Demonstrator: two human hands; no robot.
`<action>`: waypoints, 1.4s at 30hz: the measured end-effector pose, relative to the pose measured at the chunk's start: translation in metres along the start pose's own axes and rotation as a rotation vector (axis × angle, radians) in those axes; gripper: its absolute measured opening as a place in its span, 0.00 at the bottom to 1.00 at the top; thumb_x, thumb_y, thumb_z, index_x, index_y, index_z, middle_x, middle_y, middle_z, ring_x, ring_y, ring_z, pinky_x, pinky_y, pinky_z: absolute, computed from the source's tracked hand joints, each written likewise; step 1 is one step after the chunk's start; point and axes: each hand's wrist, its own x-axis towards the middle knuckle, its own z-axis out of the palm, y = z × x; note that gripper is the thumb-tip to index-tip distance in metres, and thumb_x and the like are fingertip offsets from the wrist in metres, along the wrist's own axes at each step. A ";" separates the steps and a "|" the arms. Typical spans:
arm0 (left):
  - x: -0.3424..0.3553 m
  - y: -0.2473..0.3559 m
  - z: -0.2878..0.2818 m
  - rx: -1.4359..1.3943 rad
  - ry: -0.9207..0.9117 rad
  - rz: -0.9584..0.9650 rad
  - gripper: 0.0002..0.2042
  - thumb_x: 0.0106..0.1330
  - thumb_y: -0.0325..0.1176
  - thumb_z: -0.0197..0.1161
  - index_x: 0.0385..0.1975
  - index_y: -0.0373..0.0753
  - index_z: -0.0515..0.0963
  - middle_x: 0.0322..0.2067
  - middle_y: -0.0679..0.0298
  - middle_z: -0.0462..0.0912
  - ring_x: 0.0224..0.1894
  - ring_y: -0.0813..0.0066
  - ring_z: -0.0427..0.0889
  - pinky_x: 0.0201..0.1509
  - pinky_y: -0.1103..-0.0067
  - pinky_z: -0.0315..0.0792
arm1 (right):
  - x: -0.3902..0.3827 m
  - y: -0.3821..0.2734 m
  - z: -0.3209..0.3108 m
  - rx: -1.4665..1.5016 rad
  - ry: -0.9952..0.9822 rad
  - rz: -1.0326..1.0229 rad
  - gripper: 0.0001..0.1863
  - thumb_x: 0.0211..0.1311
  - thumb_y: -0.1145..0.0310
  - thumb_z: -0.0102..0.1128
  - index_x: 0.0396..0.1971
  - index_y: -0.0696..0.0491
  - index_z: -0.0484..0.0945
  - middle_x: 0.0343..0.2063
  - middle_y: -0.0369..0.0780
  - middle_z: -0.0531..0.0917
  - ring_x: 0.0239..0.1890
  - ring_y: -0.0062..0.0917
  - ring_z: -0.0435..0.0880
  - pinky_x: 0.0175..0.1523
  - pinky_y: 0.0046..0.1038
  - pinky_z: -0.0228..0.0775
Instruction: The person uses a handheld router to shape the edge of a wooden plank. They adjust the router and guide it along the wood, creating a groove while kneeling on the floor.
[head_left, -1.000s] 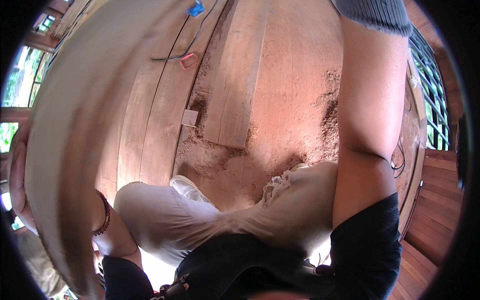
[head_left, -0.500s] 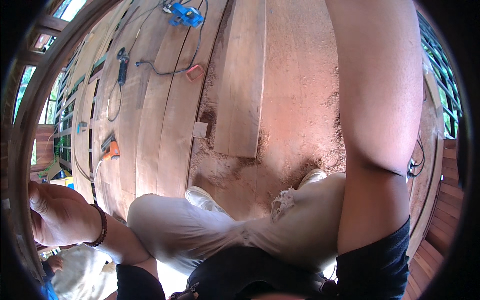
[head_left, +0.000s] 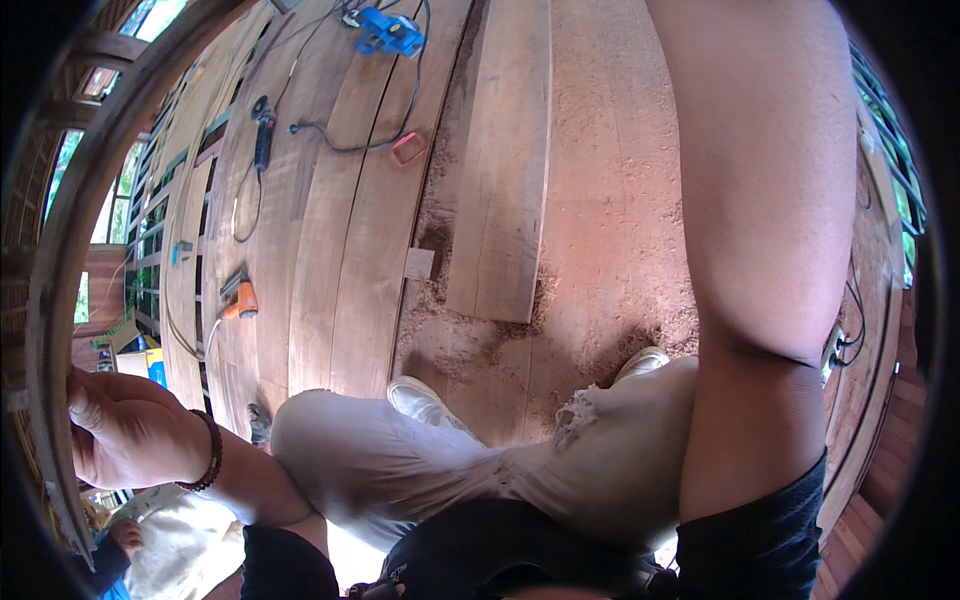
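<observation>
At the left, my left hand (head_left: 140, 430), with a beaded bracelet on its wrist, is closed at the edge of a long wooden board (head_left: 48, 250). The board looks curved at the rim of the picture and runs from the lower left up to the top. My thumb shows on the near side; the other fingertips are hidden or hard to make out. Out of the upper right reaches my right arm (head_left: 770, 180), and its hand lies beyond the picture's edge.
On the plank floor lie a blue power planer (head_left: 390, 35), an angle grinder (head_left: 263, 135), a red ring-shaped piece (head_left: 408, 149), an orange power tool (head_left: 241, 300), and cords. A loose plank (head_left: 495, 180) rests amid sawdust. Slatted gaps open at left. Another person's hand (head_left: 127, 537) is at lower left.
The whole view has shifted slightly, so the floor and tools appear farther right. My left hand stays at the board, and more of the other person's hand shows.
</observation>
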 end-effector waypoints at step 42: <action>0.000 -0.003 -0.015 -0.007 -0.076 -0.037 0.12 0.65 0.33 0.65 0.44 0.33 0.81 0.45 0.55 0.85 0.48 0.68 0.84 0.61 0.74 0.74 | 0.013 0.016 0.012 0.046 -0.011 0.031 0.23 0.62 0.59 0.66 0.50 0.60 0.76 0.38 0.35 0.83 0.39 0.18 0.79 0.48 0.20 0.71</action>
